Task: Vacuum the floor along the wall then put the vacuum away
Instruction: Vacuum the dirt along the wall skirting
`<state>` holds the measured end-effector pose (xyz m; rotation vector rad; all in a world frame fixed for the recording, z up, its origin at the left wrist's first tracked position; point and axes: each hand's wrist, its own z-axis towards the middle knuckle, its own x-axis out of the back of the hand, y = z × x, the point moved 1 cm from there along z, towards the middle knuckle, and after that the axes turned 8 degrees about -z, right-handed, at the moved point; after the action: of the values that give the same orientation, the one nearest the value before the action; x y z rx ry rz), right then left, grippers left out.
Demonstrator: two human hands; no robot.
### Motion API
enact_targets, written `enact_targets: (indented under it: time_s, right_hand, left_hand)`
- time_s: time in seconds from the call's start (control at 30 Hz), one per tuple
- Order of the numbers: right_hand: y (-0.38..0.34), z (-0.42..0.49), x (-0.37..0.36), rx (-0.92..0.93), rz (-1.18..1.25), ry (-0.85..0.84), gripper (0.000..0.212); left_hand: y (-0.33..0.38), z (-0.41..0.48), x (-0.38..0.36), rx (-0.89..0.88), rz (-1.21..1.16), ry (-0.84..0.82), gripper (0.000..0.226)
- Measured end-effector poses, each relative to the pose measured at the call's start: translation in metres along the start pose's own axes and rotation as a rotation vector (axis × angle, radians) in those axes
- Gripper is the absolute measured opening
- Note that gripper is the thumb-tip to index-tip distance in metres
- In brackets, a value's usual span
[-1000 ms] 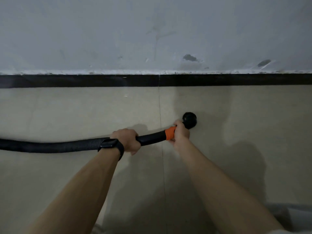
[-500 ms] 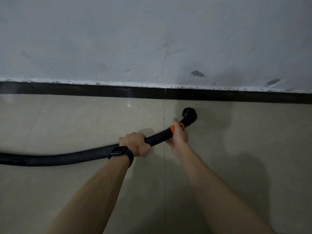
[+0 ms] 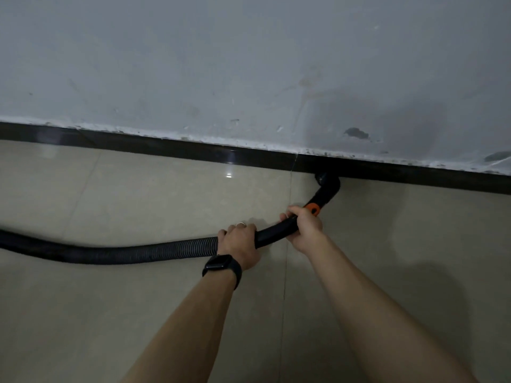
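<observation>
A black ribbed vacuum hose (image 3: 116,251) runs in from the left edge across the beige tiled floor (image 3: 138,313). My left hand (image 3: 239,243) grips it where the ribs meet the smooth black tube. My right hand (image 3: 305,226) grips the tube just below its orange collar (image 3: 313,208). The black nozzle (image 3: 327,183) sits on the floor, touching the dark baseboard (image 3: 193,152). The vacuum's body is out of view.
A grey scuffed wall (image 3: 249,64) rises above the baseboard, with chipped paint along its lower edge. A tile joint (image 3: 286,272) runs between my arms toward the wall. A black watch (image 3: 221,265) is on my left wrist.
The nozzle has moved forward from the open floor up to the baseboard. Both hands followed it, keeping their grip on the hose.
</observation>
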<state>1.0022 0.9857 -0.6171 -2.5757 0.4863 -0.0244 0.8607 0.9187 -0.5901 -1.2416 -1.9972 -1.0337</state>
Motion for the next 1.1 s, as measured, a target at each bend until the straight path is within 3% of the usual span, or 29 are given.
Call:
enact_targets:
  time_s: [0.3,0.63,1.1]
  right_hand:
    - [0.037,0.004,-0.027,0.038,-0.160,0.005,0.019]
    - [0.077,-0.016,-0.106,0.050,-0.376,-0.125,0.015]
    - [0.091,-0.021,-0.151,0.044,-0.481,-0.184,0.015]
  left_hand:
    - [-0.044,-0.022,-0.019,0.060,-0.190,-0.163,0.028]
    - [-0.115,-0.065,-0.002,0.222,-0.340,-0.084,0.039]
    - [-0.155,-0.072,0.003,0.245,-0.426,-0.053,0.041]
